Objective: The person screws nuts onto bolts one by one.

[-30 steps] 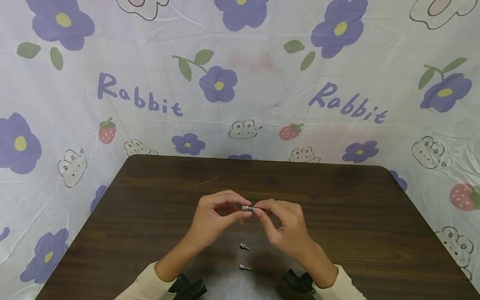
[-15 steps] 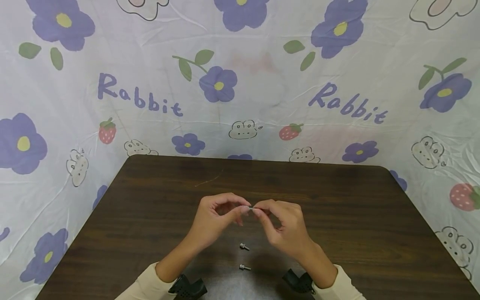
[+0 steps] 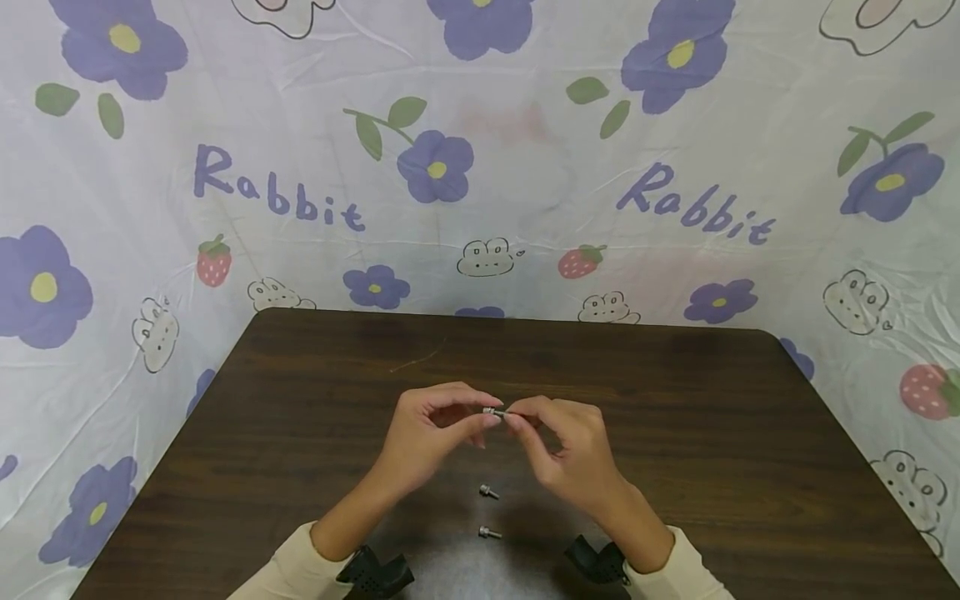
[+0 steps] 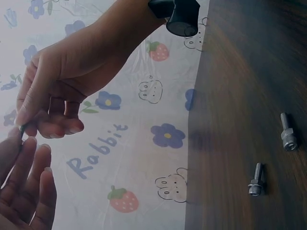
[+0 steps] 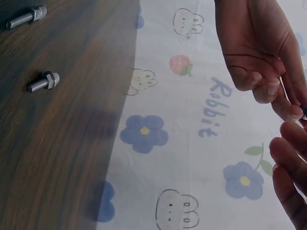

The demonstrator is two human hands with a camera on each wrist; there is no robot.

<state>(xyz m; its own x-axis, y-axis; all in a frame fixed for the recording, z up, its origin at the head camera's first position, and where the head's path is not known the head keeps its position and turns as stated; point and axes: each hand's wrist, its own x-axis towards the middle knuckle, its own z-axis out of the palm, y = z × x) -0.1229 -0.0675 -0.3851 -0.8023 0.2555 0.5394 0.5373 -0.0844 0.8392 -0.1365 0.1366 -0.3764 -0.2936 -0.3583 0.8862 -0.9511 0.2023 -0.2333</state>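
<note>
A small metal bolt (image 3: pixel 492 412) is held level between both hands above the dark wooden table. Thumb and forefinger of my left hand (image 3: pixel 431 429) lie around its head end, slightly parted so the head shows. With thumb and forefinger, my right hand (image 3: pixel 572 443) pinches the shank's tip. In the right wrist view only a dark bit of the held bolt (image 5: pixel 304 111) shows at the frame's edge. Two similar bolts, the upper bolt (image 3: pixel 489 492) and the lower bolt (image 3: pixel 490 532), lie on the table below the hands, each with a nut near its head.
The brown table (image 3: pixel 712 467) reaches back to a white curtain (image 3: pixel 540 183) printed with flowers, rabbits and strawberries. A thin pale thread (image 3: pixel 418 360) lies toward the table's back. Black wrist devices, such as the left device (image 3: pixel 377 573), sit at both cuffs.
Half a second ago the left fingertips covered the bolt's head; now they have parted and it shows again. The right hand keeps its place, and the two loose bolts lie as before.
</note>
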